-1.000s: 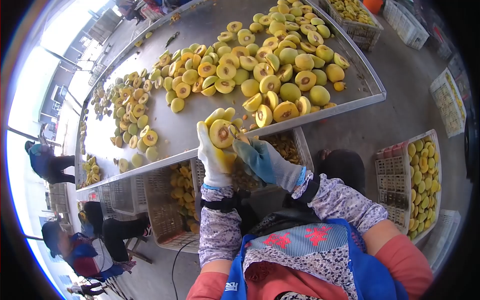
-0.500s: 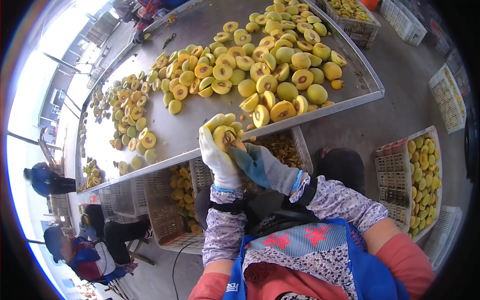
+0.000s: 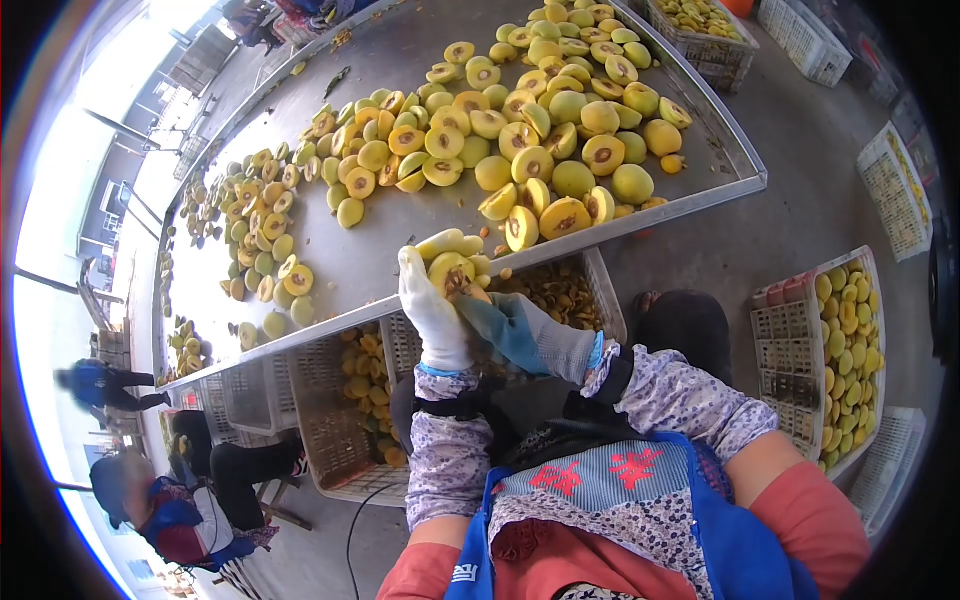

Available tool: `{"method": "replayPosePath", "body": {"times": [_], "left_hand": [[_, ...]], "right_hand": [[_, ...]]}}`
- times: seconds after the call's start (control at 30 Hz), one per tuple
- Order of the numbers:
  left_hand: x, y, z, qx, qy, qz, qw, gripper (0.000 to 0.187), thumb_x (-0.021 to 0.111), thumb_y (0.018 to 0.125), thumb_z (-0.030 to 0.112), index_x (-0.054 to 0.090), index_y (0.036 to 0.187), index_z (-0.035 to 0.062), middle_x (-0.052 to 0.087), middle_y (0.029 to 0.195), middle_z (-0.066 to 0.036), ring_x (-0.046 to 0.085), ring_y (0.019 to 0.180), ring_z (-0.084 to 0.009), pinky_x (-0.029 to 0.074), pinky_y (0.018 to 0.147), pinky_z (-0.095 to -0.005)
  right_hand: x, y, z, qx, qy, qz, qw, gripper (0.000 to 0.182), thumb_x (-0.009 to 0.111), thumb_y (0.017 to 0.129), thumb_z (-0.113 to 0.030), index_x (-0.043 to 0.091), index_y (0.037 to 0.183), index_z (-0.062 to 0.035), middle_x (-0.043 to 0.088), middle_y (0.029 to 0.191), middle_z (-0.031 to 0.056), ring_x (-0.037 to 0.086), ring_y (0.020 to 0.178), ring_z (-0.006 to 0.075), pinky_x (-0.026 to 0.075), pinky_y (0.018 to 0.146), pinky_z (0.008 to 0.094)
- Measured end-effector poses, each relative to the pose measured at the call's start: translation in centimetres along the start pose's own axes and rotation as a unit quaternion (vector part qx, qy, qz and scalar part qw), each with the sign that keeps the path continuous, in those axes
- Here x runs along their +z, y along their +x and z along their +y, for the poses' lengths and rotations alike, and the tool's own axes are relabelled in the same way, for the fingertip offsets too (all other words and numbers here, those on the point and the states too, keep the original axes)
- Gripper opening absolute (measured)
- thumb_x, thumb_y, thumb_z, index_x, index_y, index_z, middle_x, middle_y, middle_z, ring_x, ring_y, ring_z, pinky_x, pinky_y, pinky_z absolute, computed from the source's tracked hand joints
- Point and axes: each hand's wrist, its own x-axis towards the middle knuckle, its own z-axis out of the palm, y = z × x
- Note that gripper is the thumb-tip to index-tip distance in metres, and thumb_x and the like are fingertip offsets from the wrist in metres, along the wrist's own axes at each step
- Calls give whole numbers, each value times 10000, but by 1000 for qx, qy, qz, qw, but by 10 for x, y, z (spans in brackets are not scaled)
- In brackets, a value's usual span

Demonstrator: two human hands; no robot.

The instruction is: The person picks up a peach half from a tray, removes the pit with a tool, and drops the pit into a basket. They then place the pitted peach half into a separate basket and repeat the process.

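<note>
My left hand (image 3: 436, 308), in a white glove with yellow-stained fingers, cups a yellow peach half (image 3: 452, 272) with its brown, cut side up. It is just over the near edge of the metal table. My right hand (image 3: 505, 322), in a blue-grey glove, is closed, its fingertips pressed against the lower part of the cut face. Whatever lies within those fingers is hidden. Beyond my hands, many halved peaches (image 3: 533, 165) lie heaped on the metal table (image 3: 380, 245), some showing brown centres.
Under the table edge stand a crate (image 3: 612, 300) of brown scraps and a crate (image 3: 335, 440) of yellow pieces. A full crate of peaches (image 3: 785, 340) is at my right. A seated person (image 3: 185, 520) is at the left, another person (image 3: 100, 385) farther back.
A dark curved edge seen at the peach half's cut face no longer shows. My hands stay nearly in place. The far person at the left has shifted posture.
</note>
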Motion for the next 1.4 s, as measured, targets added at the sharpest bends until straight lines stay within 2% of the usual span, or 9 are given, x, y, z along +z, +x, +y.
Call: {"method": "replayPosePath", "body": {"times": [0.1, 0.2, 0.27, 0.57, 0.87, 1.0, 1.07, 1.2, 1.4], "left_hand": [[-2, 4, -1, -32, 41, -9, 999, 481, 363, 1076, 425, 571, 1194, 8, 659, 1021, -185, 646, 798, -245, 565, 743, -348], [2, 1, -10, 292, 335, -34, 895, 491, 382, 1072, 434, 579, 1197, 2, 662, 1056, -179, 657, 824, -248, 569, 771, -350], [14, -3, 2, 42, -20, 28, 999, 419, 478, 1040, 358, 649, 1071, -23, 698, 939, -159, 681, 727, -237, 588, 668, -329], [4, -4, 15, -61, 36, -69, 995, 419, 428, 1047, 401, 579, 946, 23, 638, 822, -160, 599, 672, -242, 547, 656, -348], [-6, 0, 12, -92, 22, -161, 982, 387, 426, 1044, 413, 529, 886, 75, 631, 806, -137, 575, 635, -233, 498, 563, -339], [-5, 7, 4, -104, -74, -115, 985, 403, 459, 1017, 459, 563, 881, 95, 654, 782, -114, 588, 627, -208, 512, 563, -300], [-10, 15, 12, -139, -266, -74, 951, 222, 529, 1000, 376, 550, 905, 177, 614, 850, -18, 581, 715, -191, 480, 552, -292], [-53, 1, 59, 27, -37, 106, 993, 344, 529, 999, 442, 630, 1035, 115, 675, 939, -68, 650, 795, -229, 549, 630, -333], [-166, 5, 105, 56, 471, 197, 858, 370, 623, 957, 293, 658, 1216, 32, 687, 1091, -147, 674, 936, -244, 546, 823, -336]], "right_hand": [[-2, -3, -10, 79, 77, -16, 994, 449, 512, 1056, -403, 658, 1071, 21, 663, 834, -3, 560, 776, 48, 489, 665, 254], [4, 1, 4, -18, 96, 29, 995, 482, 476, 1063, -440, 655, 1028, 6, 632, 754, -14, 555, 637, 54, 458, 548, 242], [-5, -7, -18, 58, 92, -52, 993, 525, 458, 1056, -492, 641, 987, -4, 603, 677, -7, 539, 519, 80, 430, 460, 252], [-13, -10, -15, 242, 209, -179, 930, 625, 445, 949, -728, 553, 828, -125, 418, 556, -72, 345, 404, 44, 275, 366, 225], [-25, -19, -38, 268, 145, -193, 933, 515, 484, 995, -603, 558, 798, -133, 401, 544, -84, 331, 446, 36, 259, 404, 204], [-19, -23, -20, 262, 237, -201, 914, 524, 514, 981, -605, 564, 811, -112, 414, 550, -73, 352, 450, 48, 281, 421, 206], [-9, -28, -10, 14, 137, -218, 966, 565, 439, 976, -687, 521, 832, -147, 372, 544, -84, 278, 389, 22, 214, 359, 192], [-12, -32, -9, 335, 275, -140, 890, 464, 508, 973, -625, 527, 886, -170, 404, 611, -70, 337, 464, 25, 269, 407, 179], [-11, -34, -23, 326, 295, -113, 891, 457, 500, 994, -588, 525, 824, -165, 418, 612, -67, 319, 464, 40, 281, 404, 188]]}}
